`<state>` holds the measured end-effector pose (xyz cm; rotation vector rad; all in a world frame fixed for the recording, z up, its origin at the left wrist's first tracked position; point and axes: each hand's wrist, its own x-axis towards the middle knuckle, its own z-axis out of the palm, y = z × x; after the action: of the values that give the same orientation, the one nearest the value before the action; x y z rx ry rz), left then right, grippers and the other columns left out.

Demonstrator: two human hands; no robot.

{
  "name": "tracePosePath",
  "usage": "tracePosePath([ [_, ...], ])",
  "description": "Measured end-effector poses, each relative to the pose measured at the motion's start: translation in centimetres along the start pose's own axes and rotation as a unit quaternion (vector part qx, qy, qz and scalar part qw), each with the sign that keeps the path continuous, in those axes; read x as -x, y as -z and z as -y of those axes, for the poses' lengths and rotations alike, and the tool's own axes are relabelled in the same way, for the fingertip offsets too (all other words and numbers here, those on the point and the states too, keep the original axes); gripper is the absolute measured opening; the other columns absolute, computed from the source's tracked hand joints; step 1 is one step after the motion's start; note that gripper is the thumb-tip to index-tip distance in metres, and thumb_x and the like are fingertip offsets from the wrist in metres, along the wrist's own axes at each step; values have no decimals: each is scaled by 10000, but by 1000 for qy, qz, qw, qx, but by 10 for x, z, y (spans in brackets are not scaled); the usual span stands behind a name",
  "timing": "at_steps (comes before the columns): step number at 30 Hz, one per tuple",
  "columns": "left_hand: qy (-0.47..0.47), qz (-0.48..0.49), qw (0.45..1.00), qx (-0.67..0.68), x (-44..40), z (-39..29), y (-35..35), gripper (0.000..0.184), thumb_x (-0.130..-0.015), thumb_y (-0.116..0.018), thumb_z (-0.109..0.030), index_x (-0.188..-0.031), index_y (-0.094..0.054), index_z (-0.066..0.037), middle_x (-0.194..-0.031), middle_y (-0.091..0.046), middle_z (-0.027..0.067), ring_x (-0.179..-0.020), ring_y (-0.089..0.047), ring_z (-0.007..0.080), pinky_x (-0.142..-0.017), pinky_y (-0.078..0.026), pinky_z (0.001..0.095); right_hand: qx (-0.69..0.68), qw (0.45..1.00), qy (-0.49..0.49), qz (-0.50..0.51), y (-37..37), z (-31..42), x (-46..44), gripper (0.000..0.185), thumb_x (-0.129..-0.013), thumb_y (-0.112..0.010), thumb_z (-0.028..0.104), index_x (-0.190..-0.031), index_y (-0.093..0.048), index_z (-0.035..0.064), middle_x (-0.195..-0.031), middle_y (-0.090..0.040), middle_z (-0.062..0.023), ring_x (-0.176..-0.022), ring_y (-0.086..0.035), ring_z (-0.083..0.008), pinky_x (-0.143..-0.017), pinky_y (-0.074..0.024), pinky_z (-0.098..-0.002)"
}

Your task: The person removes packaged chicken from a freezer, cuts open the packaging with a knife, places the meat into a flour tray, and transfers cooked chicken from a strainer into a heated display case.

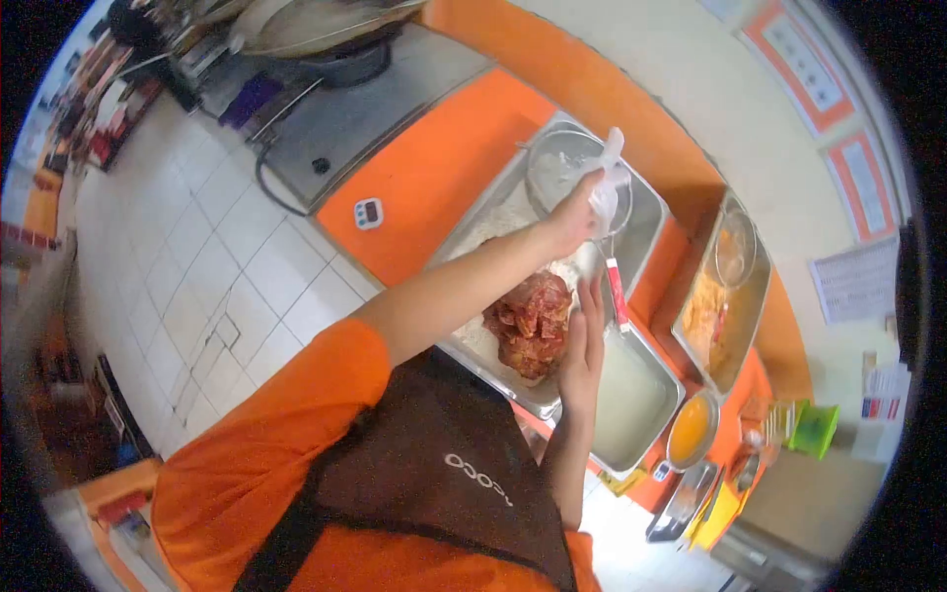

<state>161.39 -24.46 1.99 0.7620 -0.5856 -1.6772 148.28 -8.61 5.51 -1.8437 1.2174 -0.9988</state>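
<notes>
My left hand (577,215) reaches over a round wire strainer (546,178) at the far end of a metal tray (653,232). Translucent plastic, like a disposable glove (614,176), covers or hangs from its fingers; whether it is worn or held I cannot tell. Below it, my bare right hand (584,345) has its fingers stretched out, holding nothing. It is beside a pile of reddish marinated meat (533,326) lying on white flour (471,335) in the tray. The strainer's red-and-white handle (618,296) lies near the right fingertips.
A tray of pale liquid (636,405) adjoins on the right, with a bowl of orange liquid (692,431) beyond. Another metal pan (725,316) holds orange food and a strainer. A small timer (368,213) rests on the orange counter (424,178). A wok (316,30) stands upper left.
</notes>
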Motion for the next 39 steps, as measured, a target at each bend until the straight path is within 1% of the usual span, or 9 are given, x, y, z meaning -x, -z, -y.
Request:
tracePosePath([
  [2,155,-73,970,172,-38,12,22,1122,-799,-508,-714,-1513,-72,33,-1559,-172,172,-1428,-191,244,-1147,-191,387,-27,998,-45,16,19,-5,22,439,-1018,-427,264,-1363,-492,0,-1443,-438,-180,-1342,-412,-292,-1110,-310,-430],
  [3,117,-52,987,95,-35,14,24,1238,-725,-522,-770,-1514,-9,35,-1537,-183,173,-1388,-243,254,-1130,-216,425,-47,996,-81,12,30,-4,30,454,-1023,-430,285,-1367,-484,-5,-1418,-470,-168,-1320,-442,-286,-1089,-346,-432],
  [6,109,-75,982,131,-6,18,25,975,-819,-559,-598,-1451,-243,74,-1461,-351,187,-1304,-418,271,-1045,-375,375,-171,980,-91,-38,50,-37,42,447,-1022,-453,294,-1338,-498,-19,-1344,-533,-158,-1223,-530,-270,-993,-450,-411],
  [12,69,87,991,76,166,-22,50,656,-984,-369,-474,-1506,-263,-91,-1440,-449,146,-1306,-460,274,-1062,-380,420,-181,979,-88,-34,31,-12,47,310,-1003,-502,215,-1185,-575,-25,-1169,-618,-123,-1014,-609,-200,-874,-504,-331],
  [22,-27,-82,996,-19,451,-63,248,667,-979,-428,-463,-1515,-253,-106,-1438,-455,136,-1272,-486,266,-1037,-399,430,-208,939,-48,271,-211,117,79,173,-959,-533,67,-1077,-612,-30,-1049,-658,-111,-970,-608,-172,-909,-461,-299],
  [26,-90,-116,986,81,569,-72,327,709,-953,-497,-506,-1498,-285,-106,-1431,-450,132,-1265,-485,265,-1030,-402,436,-146,915,-13,376,-360,114,106,159,-960,-540,101,-1016,-623,-22,-994,-660,-116,-917,-614,-190,-846,-472,-324],
  [29,-125,-193,969,92,644,-93,372,694,-948,-505,-502,-1480,-312,-101,-1407,-474,119,-1248,-495,255,-1037,-386,419,137,894,38,424,-468,-12,142,253,-943,-575,208,-889,-643,-29,-850,-673,-171,-778,-639,-231,-712,-496,-377],
  [33,-157,-275,942,113,718,-137,429,736,-921,-556,-533,-1473,-324,-105,-1383,-480,152,-1244,-489,294,-1024,-405,436,420,750,33,509,-514,-162,196,282,-927,-568,236,-832,-653,-16,-808,-681,-182,-743,-651,-257,-675,-507,-410],
  [39,-145,-388,909,-41,797,-248,559,651,-920,-620,-422,-1423,-404,-69,-1296,-549,117,-1200,-527,252,-1011,-415,397,474,671,-70,566,-610,-144,208,263,-905,-532,220,-803,-661,15,-822,-686,-168,-766,-657,-279,-690,-514,-441],
])
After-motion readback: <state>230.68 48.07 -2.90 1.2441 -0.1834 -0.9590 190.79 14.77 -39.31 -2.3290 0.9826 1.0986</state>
